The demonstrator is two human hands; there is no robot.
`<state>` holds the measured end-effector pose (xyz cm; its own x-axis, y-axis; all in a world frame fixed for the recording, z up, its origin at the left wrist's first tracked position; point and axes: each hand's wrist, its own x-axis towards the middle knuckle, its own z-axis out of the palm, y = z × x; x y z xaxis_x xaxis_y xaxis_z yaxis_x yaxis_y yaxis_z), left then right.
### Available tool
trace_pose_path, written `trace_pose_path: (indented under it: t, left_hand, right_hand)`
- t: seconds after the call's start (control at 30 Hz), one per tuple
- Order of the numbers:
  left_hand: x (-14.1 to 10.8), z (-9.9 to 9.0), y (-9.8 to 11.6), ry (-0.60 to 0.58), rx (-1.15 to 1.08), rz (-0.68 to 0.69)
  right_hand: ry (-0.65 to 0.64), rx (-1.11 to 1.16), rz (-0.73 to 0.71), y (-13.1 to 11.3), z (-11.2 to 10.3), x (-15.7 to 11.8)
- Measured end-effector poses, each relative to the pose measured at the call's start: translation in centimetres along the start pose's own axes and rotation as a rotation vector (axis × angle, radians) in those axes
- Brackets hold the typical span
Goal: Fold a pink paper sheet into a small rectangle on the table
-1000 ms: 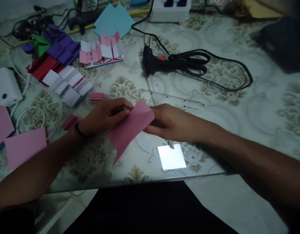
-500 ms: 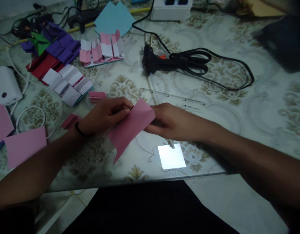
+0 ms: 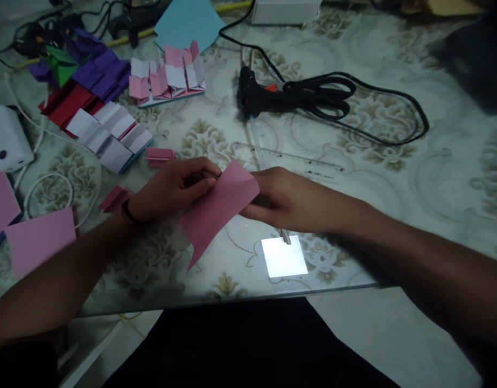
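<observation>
A curved sheet of pink paper (image 3: 222,207) is held slanted above the table between both hands. My left hand (image 3: 187,180), with a dark band at the wrist, pinches its upper left edge. At its right edge is my right hand (image 3: 276,196), thumb below and fingers partly hidden behind the sheet. Two small folded pink pieces lie by the left wrist, one (image 3: 160,156) above it and the other (image 3: 116,198) beside it. A bright white square (image 3: 285,256) shows on the table below my right hand.
A black glue gun (image 3: 264,97) with a coiled cable lies beyond the hands, near a clear ruler (image 3: 291,156). Folded white, pink, red and purple paper pieces (image 3: 111,134) are at the upper left. Pink sheets (image 3: 42,237) and a white device (image 3: 9,139) sit left.
The view has shifted slightly, so the objects on the table appear a little higher. Both hands keep their hold on the pink paper, almost unmoved.
</observation>
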<state>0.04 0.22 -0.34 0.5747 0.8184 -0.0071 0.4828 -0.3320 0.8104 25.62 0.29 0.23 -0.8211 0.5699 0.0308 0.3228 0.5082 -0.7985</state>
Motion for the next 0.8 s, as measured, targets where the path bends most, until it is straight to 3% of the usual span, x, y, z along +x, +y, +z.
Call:
trace_pose_path:
  t: [0.8]
  left_hand:
    - [0.05,0.02,0.28,-0.001,0.018,-0.037]
  right_hand:
    - [-0.011,0.008,0.005,0.13,0.00,-0.08]
